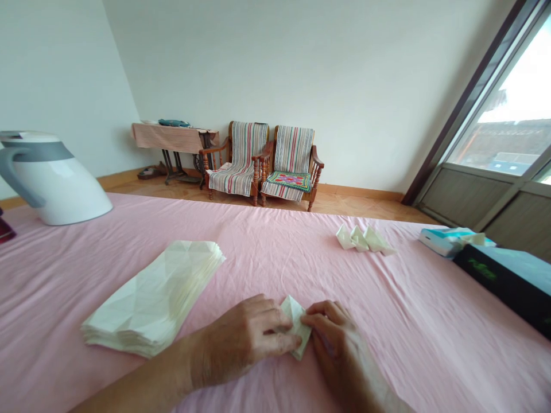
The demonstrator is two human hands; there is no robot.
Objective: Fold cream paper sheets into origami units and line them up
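Observation:
A small piece of folded paper (294, 308), pale cream and diamond-shaped, lies on the pink cloth (275, 258) between my hands. My left hand (252, 335) grips its left side, thumb low and bent fingers above. At the right corner, the fingers of my right hand (338, 338) pinch the paper's edge. Left of my hands is a thick stack of creased cream sheets (150, 292). Several folded paper pieces (361, 238) stand in a row farther back on the right.
A white and grey jug (64, 180) stands at the far left. On the right are a tissue pack (447, 241) and a black box (486, 275). Beyond the table are two wooden armchairs (310, 172) with striped covers, a cloth-covered side table (172, 137) and a glazed door (499, 172).

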